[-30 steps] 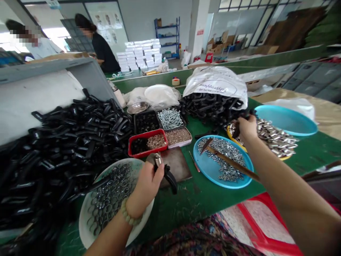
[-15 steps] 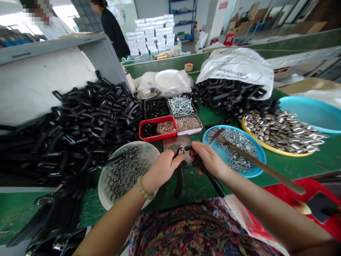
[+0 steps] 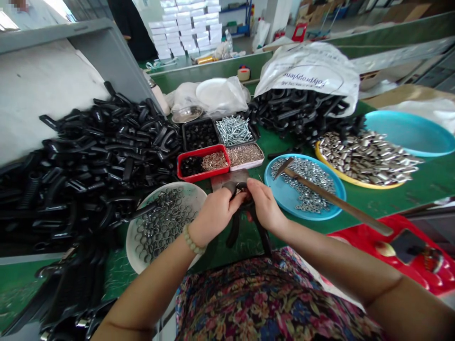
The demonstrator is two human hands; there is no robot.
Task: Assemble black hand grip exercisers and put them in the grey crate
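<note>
My left hand point(image 3: 215, 215), with a beaded bracelet at the wrist, is closed around a black curved tool handle point(image 3: 232, 232) with a coil spring point(image 3: 239, 191) near its top. Fingers of my right hand point(image 3: 266, 208) wrap a second black handle point(image 3: 263, 237). The upper ends of the two handles meet between my hands, and their lower ends spread apart toward my lap. My fingers partly hide the joint. Just beyond lies a flat metal plate point(image 3: 227, 179). A white bowl point(image 3: 132, 253) of metal rings sits left of my hands.
On the right, a hammer point(image 3: 327, 192) lies across a blue plate point(image 3: 316, 216) of nuts. Small trays of screws point(image 3: 234, 130), rivets point(image 3: 245, 155) and black parts stand ahead. Black handles point(image 3: 124, 137) heap up at left. A plastic bag point(image 3: 309, 66) covers more black parts.
My right hand has moved left, bringing its handle up against the one in my left hand. The camera view has tilted down slightly.
</note>
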